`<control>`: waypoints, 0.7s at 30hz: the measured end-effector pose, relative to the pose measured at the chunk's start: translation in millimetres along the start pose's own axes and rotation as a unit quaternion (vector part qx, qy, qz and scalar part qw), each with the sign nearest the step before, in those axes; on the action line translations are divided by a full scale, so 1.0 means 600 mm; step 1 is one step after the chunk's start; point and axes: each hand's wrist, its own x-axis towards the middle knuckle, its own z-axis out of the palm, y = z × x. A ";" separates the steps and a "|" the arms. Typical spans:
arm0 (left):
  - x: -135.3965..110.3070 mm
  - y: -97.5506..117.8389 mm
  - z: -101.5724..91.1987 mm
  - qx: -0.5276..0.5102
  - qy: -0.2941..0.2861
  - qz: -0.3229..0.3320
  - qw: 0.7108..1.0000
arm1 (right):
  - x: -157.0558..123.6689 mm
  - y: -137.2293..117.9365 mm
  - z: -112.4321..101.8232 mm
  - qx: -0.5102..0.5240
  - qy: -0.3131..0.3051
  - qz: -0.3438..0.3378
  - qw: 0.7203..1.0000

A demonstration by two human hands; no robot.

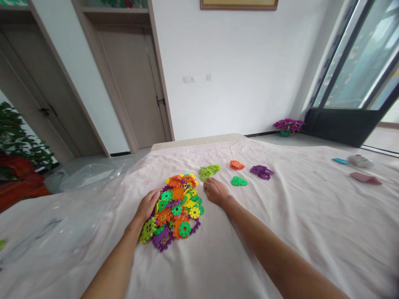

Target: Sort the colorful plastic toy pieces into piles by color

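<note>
A heap of plastic interlocking pieces [176,205] in orange, green, yellow and purple lies on a pale sheet [280,232]. My left hand [149,203] rests against the heap's left edge, fingers curled at the pieces. My right hand [214,190] sits just right of the heap's top, fingers bent down onto the sheet next to a small lime-green group [208,170]. Beyond lie separate small groups: orange [237,165], green [238,181] and purple [261,171]. What the curled fingers hold, if anything, is hidden.
A clear plastic container and wrap [90,178] lie at the left. At the far right are a teal tool [340,160], a white item [360,160] and a pink card [364,177]. Doors, a potted plant [18,141] and purple flowers [288,124] stand beyond.
</note>
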 end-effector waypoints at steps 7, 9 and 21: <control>0.011 -0.009 0.004 0.061 0.033 -0.005 0.998 | 0.002 -0.007 -0.004 -0.024 -0.008 -0.001 1.000; 0.012 -0.009 0.003 0.060 0.037 -0.006 0.998 | 0.002 -0.006 -0.002 -0.028 -0.006 -0.004 1.000; 0.024 -0.015 0.000 0.043 0.052 -0.023 0.997 | 0.003 -0.005 -0.002 -0.035 -0.009 -0.013 0.999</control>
